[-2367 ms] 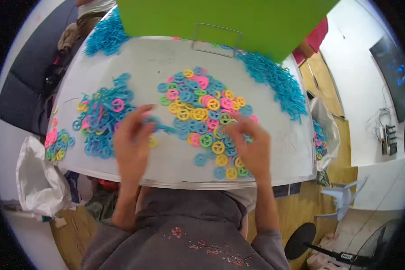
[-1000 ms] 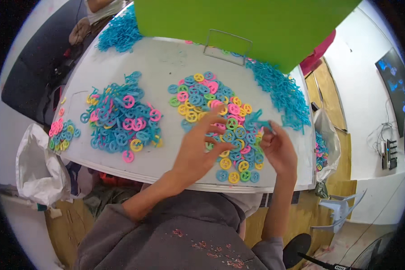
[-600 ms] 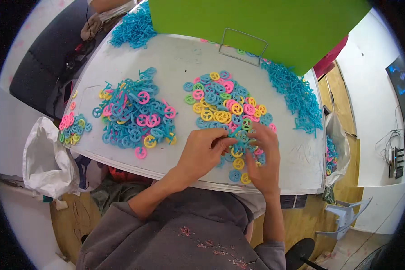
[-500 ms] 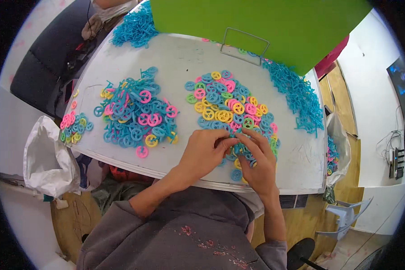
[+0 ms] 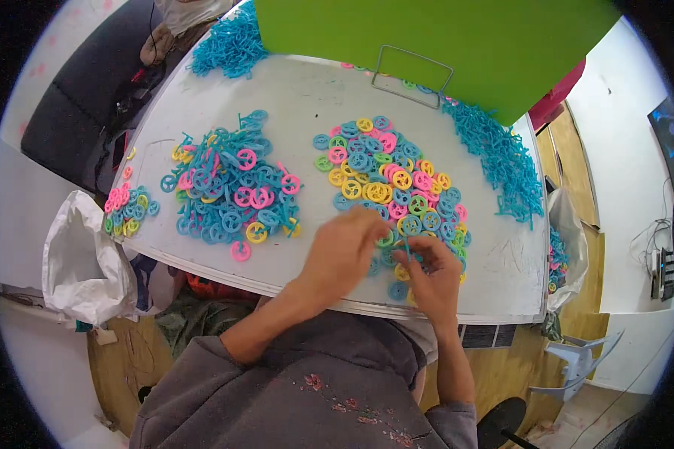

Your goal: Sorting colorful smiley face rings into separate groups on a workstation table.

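Observation:
My right hand is closed on a thin blue plastic stick, which stands up between thumb and fingers. Whether a wheel is fixed to it is hidden by the fingers. A little to its left, my left hand has its fingers curled together, slightly blurred; anything between them is too small to make out. Both hands are at the near edge of a loose pile of small spoked plastic wheels in blue, pink, yellow and green. On the left lies a heap of blue sticks with coloured wheels on them.
Blue sticks lie piled at the far left and along the right side of the white table. A green board with a wire handle stands at the back. White sacks hang beside the table. A small wheel cluster sits at the left edge.
The hands were together over the wheels; my left hand has drawn away to the left. The blue stick now shows upright in my right hand. The whole view has shifted slightly.

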Available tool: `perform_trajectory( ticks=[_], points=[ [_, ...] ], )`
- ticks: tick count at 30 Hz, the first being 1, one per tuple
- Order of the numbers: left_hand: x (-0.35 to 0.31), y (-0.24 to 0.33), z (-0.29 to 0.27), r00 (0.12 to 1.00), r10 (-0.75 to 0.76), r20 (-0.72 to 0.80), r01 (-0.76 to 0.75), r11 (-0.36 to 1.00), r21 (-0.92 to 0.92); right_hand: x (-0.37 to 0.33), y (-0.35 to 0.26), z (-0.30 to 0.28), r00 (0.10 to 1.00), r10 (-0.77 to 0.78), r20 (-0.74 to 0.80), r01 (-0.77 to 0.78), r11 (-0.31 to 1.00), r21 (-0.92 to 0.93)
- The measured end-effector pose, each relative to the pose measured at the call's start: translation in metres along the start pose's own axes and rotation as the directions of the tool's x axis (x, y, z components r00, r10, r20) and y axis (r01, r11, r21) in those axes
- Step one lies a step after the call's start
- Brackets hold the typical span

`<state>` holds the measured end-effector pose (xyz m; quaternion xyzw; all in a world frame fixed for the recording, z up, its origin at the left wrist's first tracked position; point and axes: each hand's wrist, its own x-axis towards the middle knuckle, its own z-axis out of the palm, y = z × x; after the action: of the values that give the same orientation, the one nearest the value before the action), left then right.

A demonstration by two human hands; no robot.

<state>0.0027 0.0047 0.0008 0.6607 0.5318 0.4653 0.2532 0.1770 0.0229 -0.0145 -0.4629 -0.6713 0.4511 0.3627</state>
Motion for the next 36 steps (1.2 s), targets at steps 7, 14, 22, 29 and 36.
perform_trajectory(
  ticks=[7,14,22,29,36],
  points=[
    [0.031,-0.044,-0.007,0.972,-0.01,-0.236,0.142,0.825,0.548,0.012,-0.003,0.0,0.976,0.194,-0.097,-0.151,0.929,0.337],
    [0.028,-0.017,-0.011,0.946,-0.28,-0.165,0.258,0.956,-0.139,0.022,-0.008,0.009,0.966,0.174,-0.191,-0.093,0.924,0.372],
    [0.016,-0.006,-0.012,0.927,-0.356,0.12,0.372,0.827,-0.422,0.018,-0.007,0.014,0.984,0.085,-0.155,-0.031,0.947,0.321],
    [0.016,-0.012,-0.012,0.903,-0.387,0.189,0.425,0.728,-0.538,0.015,-0.005,0.024,0.987,0.058,-0.151,-0.007,0.948,0.319],
    [0.016,-0.012,-0.009,0.895,-0.392,0.214,0.439,0.68,-0.587,0.019,-0.012,0.026,0.983,-0.02,-0.182,0.058,0.977,0.206]
  ],
)
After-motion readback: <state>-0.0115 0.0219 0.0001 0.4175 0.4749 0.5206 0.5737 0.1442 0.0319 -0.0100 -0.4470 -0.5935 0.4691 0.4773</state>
